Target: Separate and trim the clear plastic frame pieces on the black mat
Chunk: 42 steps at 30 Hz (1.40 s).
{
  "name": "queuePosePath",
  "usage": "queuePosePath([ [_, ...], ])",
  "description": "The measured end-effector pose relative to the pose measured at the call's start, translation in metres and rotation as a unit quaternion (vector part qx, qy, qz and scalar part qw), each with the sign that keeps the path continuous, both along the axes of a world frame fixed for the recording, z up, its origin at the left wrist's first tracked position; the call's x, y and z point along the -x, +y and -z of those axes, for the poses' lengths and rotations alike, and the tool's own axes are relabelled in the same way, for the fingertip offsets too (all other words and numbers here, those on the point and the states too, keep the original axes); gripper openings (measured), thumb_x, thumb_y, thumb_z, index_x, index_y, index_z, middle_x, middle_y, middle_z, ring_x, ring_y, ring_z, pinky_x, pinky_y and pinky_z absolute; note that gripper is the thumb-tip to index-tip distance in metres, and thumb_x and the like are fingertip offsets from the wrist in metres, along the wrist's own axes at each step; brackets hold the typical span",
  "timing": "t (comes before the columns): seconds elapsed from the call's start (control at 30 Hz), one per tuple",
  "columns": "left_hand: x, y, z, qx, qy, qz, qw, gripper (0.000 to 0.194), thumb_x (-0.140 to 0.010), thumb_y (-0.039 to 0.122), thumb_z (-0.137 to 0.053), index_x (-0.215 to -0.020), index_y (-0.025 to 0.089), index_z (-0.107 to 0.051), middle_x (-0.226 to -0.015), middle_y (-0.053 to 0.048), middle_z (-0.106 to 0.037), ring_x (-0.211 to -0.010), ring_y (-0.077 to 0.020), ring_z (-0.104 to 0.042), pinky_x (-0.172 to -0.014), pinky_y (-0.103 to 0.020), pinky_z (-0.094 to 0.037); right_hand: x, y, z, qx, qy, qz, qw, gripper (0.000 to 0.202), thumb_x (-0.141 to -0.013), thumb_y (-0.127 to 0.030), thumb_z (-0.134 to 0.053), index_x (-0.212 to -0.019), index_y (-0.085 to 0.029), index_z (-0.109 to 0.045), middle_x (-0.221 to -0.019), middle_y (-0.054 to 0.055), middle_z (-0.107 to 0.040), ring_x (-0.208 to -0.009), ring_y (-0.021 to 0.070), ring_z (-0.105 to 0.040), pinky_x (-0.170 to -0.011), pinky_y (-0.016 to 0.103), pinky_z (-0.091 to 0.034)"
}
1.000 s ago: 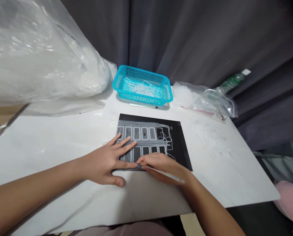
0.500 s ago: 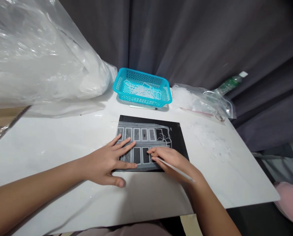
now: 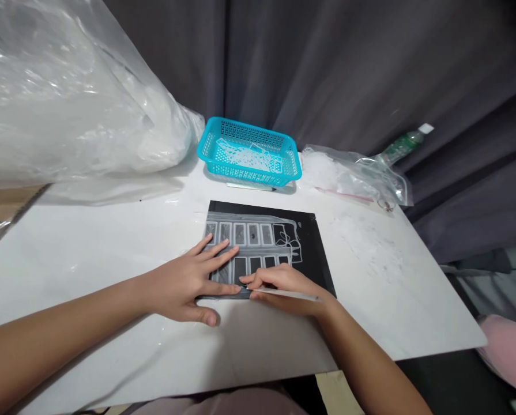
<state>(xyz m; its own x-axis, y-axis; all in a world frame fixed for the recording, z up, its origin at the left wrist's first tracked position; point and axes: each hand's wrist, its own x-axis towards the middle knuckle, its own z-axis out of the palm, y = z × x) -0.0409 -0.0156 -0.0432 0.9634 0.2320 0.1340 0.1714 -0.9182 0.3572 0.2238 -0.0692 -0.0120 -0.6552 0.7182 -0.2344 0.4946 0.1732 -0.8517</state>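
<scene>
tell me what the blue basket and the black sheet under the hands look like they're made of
Basket: seemingly moulded plastic, glossy turquoise, walls pierced with a regular grid of holes. Black sheet: thin, flat and matte with crisp straight edges; probably card or a rubbery mat, which one is unclear.
</scene>
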Motion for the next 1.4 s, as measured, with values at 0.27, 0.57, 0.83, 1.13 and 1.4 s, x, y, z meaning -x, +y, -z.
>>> queuePosePath([
  [0.27,-0.001,0.001,-0.001,-0.004,0.012,0.001,1.0,0.065,-0.079,0.065,-0.055,-0.138,0.04,-0.041,-0.155,-0.01,0.007,-0.138,-0.0461,-0.013,-0.106,-0.067,-0.008,-0.002,0.001,0.0,0.001,0.006,-0.012,1.0,0.017,-0.09,-0.037,-0.052,-0.091,-0.022,-0.061,-0.122,0.007,-0.064,-0.113,0.0204,-0.06,-0.084,0.03,-0.049],
  [0.57,-0.002,0.001,-0.002,-0.008,0.013,0.004,1.0,0.064,-0.08,0.065,-0.053,-0.138,0.039,-0.042,-0.155,-0.012,0.005,-0.136,-0.0481,-0.015,-0.104,-0.069,-0.01,-0.002,0.003,0.005,-0.049,0.033,-0.046,0.997,0.013,-0.091,-0.027,-0.05,-0.089,-0.02,-0.061,-0.116,0.005,-0.066,-0.107,0.0159,-0.062,-0.085,0.025,-0.046],
  [0.83,0.0,0.0,-0.001,-0.001,-0.015,0.002,1.0,0.064,-0.078,0.064,-0.058,-0.136,0.038,-0.046,-0.156,-0.01,-0.001,-0.136,-0.0462,-0.018,-0.107,-0.065,-0.008,0.003,-0.002,0.009,-0.089,-0.024,-0.034,0.995,0.017,-0.091,-0.023,-0.044,-0.095,-0.021,-0.06,-0.112,0.004,-0.065,-0.097,0.0148,-0.063,-0.083,0.026,-0.046],
  [1.13,-0.001,0.0,-0.002,-0.003,-0.003,0.002,1.0,0.063,-0.08,0.064,-0.055,-0.136,0.038,-0.045,-0.155,-0.012,0.0,-0.136,-0.048,-0.018,-0.104,-0.068,-0.011,-0.009,0.0,-0.01,-0.058,-0.034,-0.007,0.998,0.012,-0.092,-0.022,-0.046,-0.085,-0.021,-0.056,-0.117,0.004,-0.063,-0.104,0.0165,-0.061,-0.087,0.028,-0.044],
  [1.4,-0.001,0.0,-0.002,-0.008,0.012,0.001,1.0,0.065,-0.08,0.065,-0.055,-0.138,0.038,-0.043,-0.155,-0.012,0.001,-0.137,-0.0462,-0.016,-0.105,-0.068,-0.01,-0.019,0.0,-0.018,-0.07,-0.071,0.019,0.995,0.011,-0.091,-0.019,-0.047,-0.084,-0.021,-0.055,-0.113,0.002,-0.065,-0.093,0.0147,-0.062,-0.08,0.026,-0.043],
])
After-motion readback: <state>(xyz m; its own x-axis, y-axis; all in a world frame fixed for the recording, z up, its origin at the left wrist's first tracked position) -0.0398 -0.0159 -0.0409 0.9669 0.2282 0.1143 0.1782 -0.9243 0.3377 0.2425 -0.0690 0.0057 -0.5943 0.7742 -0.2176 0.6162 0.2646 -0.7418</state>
